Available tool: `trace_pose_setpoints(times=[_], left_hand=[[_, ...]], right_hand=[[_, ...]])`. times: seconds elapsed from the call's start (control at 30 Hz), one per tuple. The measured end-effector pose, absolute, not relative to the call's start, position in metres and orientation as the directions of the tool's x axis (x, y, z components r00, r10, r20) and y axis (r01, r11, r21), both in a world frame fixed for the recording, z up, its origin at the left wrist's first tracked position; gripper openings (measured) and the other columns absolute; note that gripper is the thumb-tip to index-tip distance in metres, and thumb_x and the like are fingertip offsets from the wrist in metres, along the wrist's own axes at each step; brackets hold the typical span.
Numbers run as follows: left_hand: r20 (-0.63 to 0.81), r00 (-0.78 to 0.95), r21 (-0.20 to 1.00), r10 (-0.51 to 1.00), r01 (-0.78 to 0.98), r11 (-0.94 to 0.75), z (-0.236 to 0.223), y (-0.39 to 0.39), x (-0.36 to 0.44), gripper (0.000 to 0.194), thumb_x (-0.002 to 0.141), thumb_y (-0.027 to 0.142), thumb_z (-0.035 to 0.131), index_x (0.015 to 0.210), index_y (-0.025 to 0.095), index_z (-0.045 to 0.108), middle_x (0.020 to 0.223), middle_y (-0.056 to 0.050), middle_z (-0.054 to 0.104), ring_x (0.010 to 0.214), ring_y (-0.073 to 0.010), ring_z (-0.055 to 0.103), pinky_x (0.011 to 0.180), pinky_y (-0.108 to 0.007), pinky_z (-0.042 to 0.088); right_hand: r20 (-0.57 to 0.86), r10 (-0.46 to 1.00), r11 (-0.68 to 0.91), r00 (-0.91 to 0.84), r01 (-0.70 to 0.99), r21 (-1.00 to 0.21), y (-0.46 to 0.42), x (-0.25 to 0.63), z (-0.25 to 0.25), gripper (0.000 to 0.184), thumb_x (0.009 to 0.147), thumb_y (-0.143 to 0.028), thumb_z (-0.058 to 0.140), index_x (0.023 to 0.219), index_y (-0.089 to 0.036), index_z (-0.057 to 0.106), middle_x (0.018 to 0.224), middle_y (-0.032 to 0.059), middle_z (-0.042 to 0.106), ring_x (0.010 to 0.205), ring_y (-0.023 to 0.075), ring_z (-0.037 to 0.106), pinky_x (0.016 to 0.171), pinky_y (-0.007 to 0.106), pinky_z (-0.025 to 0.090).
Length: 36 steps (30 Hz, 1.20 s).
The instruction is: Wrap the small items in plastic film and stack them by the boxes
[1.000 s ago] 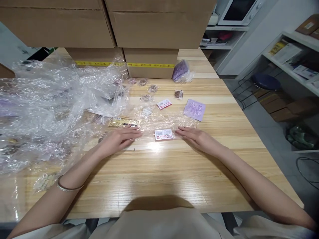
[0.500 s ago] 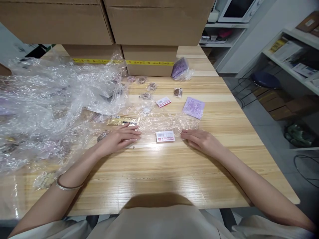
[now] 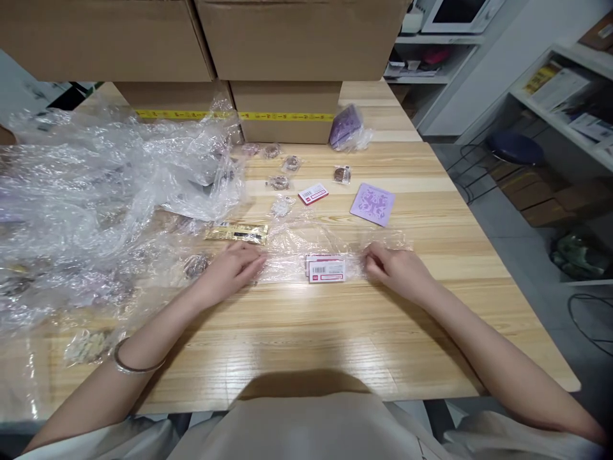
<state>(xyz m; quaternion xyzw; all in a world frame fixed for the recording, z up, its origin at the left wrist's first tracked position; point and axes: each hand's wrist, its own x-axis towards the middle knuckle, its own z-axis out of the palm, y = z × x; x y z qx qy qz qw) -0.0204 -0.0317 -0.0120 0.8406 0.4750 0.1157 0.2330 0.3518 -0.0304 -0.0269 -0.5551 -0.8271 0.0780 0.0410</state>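
Note:
My left hand (image 3: 235, 267) and my right hand (image 3: 393, 268) are both closed on opposite ends of a clear plastic film (image 3: 287, 263), which lies stretched between them just above the table. A small white box with a red border and a barcode (image 3: 327, 270) sits at the film's middle, with a second white-and-red edge showing behind it. I cannot tell whether the film wraps it or lies under it. Close beyond my left hand lies a gold sachet (image 3: 237, 232). A small clear packet with white contents (image 3: 282, 206) lies behind the film.
Crumpled clear plastic (image 3: 110, 185) covers the table's left side. Farther back lie another white-and-red box (image 3: 313, 193), a purple patterned card (image 3: 373, 204), several wrapped brown pieces (image 3: 341, 174) and a purple bagged pack (image 3: 347, 126). Cardboard boxes (image 3: 306, 45) stand at the back.
My right hand has moved right and its fingers have curled in; my left fingers have closed too. The film is pulled tighter, and the white-and-red box has shifted right and nearer me.

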Motion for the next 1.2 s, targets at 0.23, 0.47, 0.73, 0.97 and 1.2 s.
trace_pose_setpoints(times=[0.23, 0.47, 0.73, 0.97, 1.2], left_hand=[[0.385, 0.439, -0.001, 0.812, 0.88, -0.475, -0.03, -0.041, -0.005, 0.018, 0.094, 0.028, 0.055, 0.085, 0.017, 0.066, 0.095, -0.013, 0.063, 0.092, -0.0276, 0.054, 0.076, -0.041, 0.046], [0.239, 0.799, 0.198, 0.552, 0.516, -0.833, -0.034, -0.051, 0.013, 0.038, 0.096, 0.028, 0.052, 0.133, 0.017, 0.056, 0.137, -0.013, 0.06, 0.131, -0.0252, 0.052, 0.11, -0.044, 0.044], [0.117, 0.661, 0.385, 0.741, 0.658, -0.647, -0.03, -0.037, -0.005, 0.036, 0.097, 0.019, 0.042, 0.124, 0.016, 0.065, 0.132, -0.009, 0.066, 0.13, -0.0225, 0.056, 0.11, -0.041, 0.045], [0.058, 0.482, 0.477, 0.874, 0.756, -0.449, -0.013, -0.034, 0.012, 0.027, 0.089, 0.016, 0.042, 0.076, 0.017, 0.065, 0.083, -0.005, 0.071, 0.081, -0.019, 0.067, 0.075, -0.031, 0.052], [-0.065, 0.25, 0.102, 0.966, 0.965, -0.243, -0.025, -0.03, 0.034, 0.022, 0.093, 0.02, 0.041, 0.094, 0.016, 0.063, 0.089, -0.009, 0.07, 0.074, -0.0243, 0.067, 0.061, -0.032, 0.046]], right_hand=[[0.098, 0.965, 0.246, -0.242, 0.969, -0.027, -0.03, 0.351, -0.02, 0.027, 0.087, -0.037, 0.055, 0.103, -0.017, 0.063, 0.084, 0.0117, 0.073, 0.076, 0.0299, 0.068, 0.063, 0.037, 0.044], [0.167, 0.663, 0.737, -0.73, 0.598, -0.313, -0.043, 0.353, -0.018, 0.05, 0.085, -0.018, 0.057, 0.135, -0.02, 0.056, 0.131, 0.0104, 0.066, 0.119, 0.0252, 0.062, 0.099, 0.042, 0.052], [0.283, 0.604, 0.795, -0.745, 0.586, -0.154, -0.036, 0.36, -0.036, 0.028, 0.095, -0.013, 0.049, 0.118, -0.016, 0.066, 0.116, 0.0107, 0.073, 0.109, 0.0245, 0.069, 0.091, 0.038, 0.056], [0.187, 0.808, 0.589, -0.559, 0.759, -0.278, -0.031, 0.346, -0.03, 0.022, 0.091, -0.014, 0.041, 0.085, -0.018, 0.062, 0.077, 0.0064, 0.069, 0.067, 0.0205, 0.065, 0.061, 0.03, 0.046], [-0.011, 0.988, 0.142, -0.151, 0.952, -0.272, -0.011, 0.338, -0.029, 0.017, 0.087, -0.033, 0.057, 0.094, -0.02, 0.063, 0.087, 0.0072, 0.071, 0.069, 0.0237, 0.065, 0.058, 0.032, 0.043]])
